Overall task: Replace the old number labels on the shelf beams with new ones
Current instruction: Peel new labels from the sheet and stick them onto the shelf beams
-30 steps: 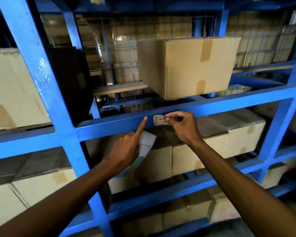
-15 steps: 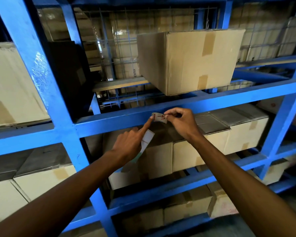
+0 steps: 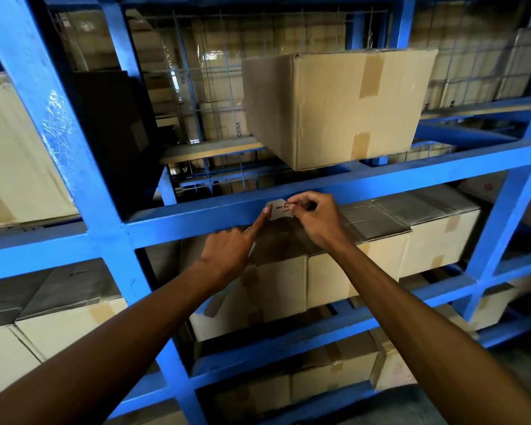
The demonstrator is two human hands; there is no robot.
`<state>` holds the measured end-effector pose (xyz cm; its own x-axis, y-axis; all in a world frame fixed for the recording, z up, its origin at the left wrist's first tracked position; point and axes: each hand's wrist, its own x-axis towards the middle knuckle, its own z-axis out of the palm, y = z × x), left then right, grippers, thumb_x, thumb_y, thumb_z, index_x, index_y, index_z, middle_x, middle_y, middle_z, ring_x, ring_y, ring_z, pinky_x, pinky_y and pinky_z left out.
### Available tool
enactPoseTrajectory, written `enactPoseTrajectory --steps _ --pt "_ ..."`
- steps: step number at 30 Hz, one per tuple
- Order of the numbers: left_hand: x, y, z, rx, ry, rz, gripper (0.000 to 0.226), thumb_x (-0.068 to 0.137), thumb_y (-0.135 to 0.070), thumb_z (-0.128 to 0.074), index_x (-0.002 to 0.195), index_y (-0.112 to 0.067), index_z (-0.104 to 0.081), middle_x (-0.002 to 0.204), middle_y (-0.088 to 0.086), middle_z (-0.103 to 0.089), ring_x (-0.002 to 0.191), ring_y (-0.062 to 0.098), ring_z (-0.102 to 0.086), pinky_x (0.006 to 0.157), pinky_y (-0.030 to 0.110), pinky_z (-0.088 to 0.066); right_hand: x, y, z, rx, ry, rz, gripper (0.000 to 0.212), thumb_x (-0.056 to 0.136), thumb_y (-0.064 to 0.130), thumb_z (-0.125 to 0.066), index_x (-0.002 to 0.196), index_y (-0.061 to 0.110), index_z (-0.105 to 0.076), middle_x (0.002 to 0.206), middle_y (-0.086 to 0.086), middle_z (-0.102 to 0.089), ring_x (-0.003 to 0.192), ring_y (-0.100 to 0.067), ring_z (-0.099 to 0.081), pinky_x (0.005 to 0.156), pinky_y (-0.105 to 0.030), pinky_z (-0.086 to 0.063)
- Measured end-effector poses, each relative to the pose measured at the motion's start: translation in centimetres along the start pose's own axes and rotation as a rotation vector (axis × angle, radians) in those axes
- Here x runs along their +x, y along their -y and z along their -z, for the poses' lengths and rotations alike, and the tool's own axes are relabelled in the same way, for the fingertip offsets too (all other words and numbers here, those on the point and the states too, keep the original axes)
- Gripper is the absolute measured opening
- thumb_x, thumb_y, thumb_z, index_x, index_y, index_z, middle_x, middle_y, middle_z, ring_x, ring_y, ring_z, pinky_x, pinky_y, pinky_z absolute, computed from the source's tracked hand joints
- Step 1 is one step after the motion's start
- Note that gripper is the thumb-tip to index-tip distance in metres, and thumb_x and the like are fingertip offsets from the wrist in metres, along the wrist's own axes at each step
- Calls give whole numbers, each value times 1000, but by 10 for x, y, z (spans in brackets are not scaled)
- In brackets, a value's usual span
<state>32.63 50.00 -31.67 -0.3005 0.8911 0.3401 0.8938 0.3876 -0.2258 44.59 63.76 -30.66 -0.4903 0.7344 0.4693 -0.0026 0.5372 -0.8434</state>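
Observation:
A small white label [image 3: 279, 211] with red handwriting reading "1-5" lies against the front of the blue shelf beam [image 3: 190, 220]. My right hand [image 3: 318, 223] pinches the label's right end between thumb and fingertips. My left hand [image 3: 227, 254] points up with its index fingertip on the label's left edge. Its other fingers are curled round a white sheet, of which only a sliver [image 3: 253, 249] shows beside the knuckles.
A large taped cardboard box [image 3: 337, 105] stands on the shelf above the beam. More cartons [image 3: 380, 240] fill the shelf below, right under my hands. Blue uprights [image 3: 59, 124] frame the bay, and wire mesh [image 3: 215, 72] closes the back.
My right hand has brought the label up onto the beam face. My left index finger slid right to meet the label's left edge. The white sheet is now mostly hidden behind my left hand.

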Motion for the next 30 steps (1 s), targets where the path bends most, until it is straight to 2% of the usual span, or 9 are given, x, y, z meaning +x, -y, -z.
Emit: enactPoseTrajectory --steps 3,9,13,18,24,30 --pt "0 0 -4 67 -32 -6 94 93 -21 -51 134 -34 33 99 14 -64 75 25 -60 62 35 -44 3 -4 -1 -7 -2 1 14 85 9 -62 99 10 -67 95 1 -62 91 -10 -58 72 -15 -50" --pt "-3 -3 -2 123 -46 2 91 92 -22 -50 143 -32 24 106 16 -61 80 26 -62 66 35 -40 6 -10 -3 -75 -31 22 16 84 11 -64 100 10 -66 96 2 -62 89 -7 -57 66 -11 -45" --pt "-3 -5 2 118 -23 11 90 92 -25 -51 144 -31 23 110 17 -60 86 28 -62 72 36 -42 7 -13 -5 -100 -59 58 14 84 11 -65 97 11 -67 92 4 -62 88 -8 -57 67 -10 -45" --pt "-4 -7 6 116 -5 -4 91 92 -28 -51 144 -30 24 112 17 -59 88 27 -61 76 37 -44 11 -14 -5 -134 -99 57 15 82 10 -67 95 15 -63 96 -4 -64 90 -12 -59 75 -27 -54" --pt "-5 -7 7 125 -6 -16 89 93 -26 -49 144 -28 24 113 18 -58 88 27 -61 78 37 -43 9 -14 -4 -152 -113 96 15 81 9 -67 94 15 -63 95 -2 -61 86 -9 -56 77 -29 -54" --pt "-4 -5 4 120 -9 -26 90 93 -23 -49 143 -27 25 115 18 -58 89 27 -60 80 37 -45 9 -19 -4 -190 -118 148 16 80 10 -68 95 15 -62 90 4 -54 92 -16 -58 81 -38 -56"
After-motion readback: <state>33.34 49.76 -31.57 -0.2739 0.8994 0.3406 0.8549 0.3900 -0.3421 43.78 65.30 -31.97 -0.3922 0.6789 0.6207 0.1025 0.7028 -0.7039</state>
